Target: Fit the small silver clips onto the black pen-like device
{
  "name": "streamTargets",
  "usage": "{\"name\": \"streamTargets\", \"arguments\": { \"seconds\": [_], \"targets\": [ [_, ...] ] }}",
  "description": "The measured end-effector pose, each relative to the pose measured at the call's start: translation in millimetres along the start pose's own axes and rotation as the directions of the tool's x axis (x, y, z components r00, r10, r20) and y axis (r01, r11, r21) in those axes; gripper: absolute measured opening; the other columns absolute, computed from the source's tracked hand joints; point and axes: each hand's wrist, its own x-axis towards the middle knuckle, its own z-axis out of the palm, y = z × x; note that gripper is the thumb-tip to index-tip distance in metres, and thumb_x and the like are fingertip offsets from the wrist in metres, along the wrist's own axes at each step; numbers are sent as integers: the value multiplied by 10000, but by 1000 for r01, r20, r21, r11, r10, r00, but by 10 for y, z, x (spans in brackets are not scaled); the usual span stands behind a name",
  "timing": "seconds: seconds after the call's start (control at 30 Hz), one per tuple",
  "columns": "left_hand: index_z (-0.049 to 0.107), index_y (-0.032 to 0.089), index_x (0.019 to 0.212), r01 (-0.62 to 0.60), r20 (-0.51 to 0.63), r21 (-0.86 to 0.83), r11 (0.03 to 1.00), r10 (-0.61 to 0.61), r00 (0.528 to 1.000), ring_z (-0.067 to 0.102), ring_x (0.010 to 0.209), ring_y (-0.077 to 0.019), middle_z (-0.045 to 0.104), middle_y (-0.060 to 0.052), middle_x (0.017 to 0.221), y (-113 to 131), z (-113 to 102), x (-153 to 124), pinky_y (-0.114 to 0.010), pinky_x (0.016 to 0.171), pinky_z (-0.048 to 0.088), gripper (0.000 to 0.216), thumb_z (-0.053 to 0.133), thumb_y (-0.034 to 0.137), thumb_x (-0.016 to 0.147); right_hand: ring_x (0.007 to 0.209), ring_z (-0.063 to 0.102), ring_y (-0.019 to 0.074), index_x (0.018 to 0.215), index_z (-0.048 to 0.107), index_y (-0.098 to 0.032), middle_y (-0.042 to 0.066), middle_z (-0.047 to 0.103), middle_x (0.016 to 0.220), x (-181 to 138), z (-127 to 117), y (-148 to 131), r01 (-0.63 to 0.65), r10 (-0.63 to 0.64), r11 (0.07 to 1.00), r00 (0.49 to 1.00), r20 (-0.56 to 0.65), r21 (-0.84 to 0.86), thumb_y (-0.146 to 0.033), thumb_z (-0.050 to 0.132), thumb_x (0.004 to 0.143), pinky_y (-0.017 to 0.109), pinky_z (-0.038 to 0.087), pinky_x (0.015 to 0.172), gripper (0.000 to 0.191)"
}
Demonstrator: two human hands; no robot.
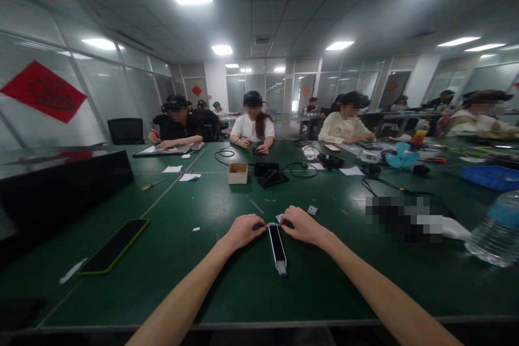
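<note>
A slim black-and-white device (278,248) lies on the green table, long and narrow, with a black face, a pale frame and a grey near end. My left hand (245,231) is closed at the left of its far end, thumb and fingertips pinched there. From the right, my right hand (302,225) pinches the same far end with curled fingers. What exactly the fingertips grip is too small to make out. A small pale piece (279,218) sits partly behind my right fingers, and a small clear packet (312,210) lies just beyond that hand.
A green-edged phone (115,247) lies left, near a dark monitor (65,194). Ahead stand a small cardboard box (237,173) and a black device with cables (267,168). At right are a water bottle (497,232) and a blue tray (490,177). Several people sit across the table.
</note>
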Motion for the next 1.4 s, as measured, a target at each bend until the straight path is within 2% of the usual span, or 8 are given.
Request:
{"name": "streamTargets", "arguments": {
  "seconds": [0.43,0.8,1.0,1.4],
  "targets": [
    [627,192,907,18,-4,-10,1000,-18,1000,578,755,-133,623,-2,849,66,-52,-1,-219,658,428,125,555,271,843,809,511,176,845,628,-187,44,599,836,-7,-5,-10,-11,10,1000,1000,11,28,-229,499,837,320,409,740,136],
    [598,187,946,8,-15,-29,1000,-9,1000,578,767,-138,606,-12,893,93,-87,-27,-227,660,441,171,546,311,841,808,511,174,848,619,-189,37,589,841,0,36,35,-12,12,999,1000,12,50,-233,501,835,319,417,735,126],
    [613,189,922,26,-16,-27,999,-26,1000,585,802,-143,622,-13,896,122,-67,-3,-235,711,451,134,554,269,832,818,509,172,840,625,-186,42,594,844,6,54,46,0,0,999,1000,0,36,-234,511,835,314,414,739,124],
    [623,187,892,44,-18,-21,999,-44,999,589,749,-137,628,-8,849,151,-79,2,-221,661,447,115,554,240,819,810,516,174,833,630,-187,44,601,833,7,35,33,6,-5,1000,1000,-6,27,-229,516,829,312,417,730,121]
  ]
}}
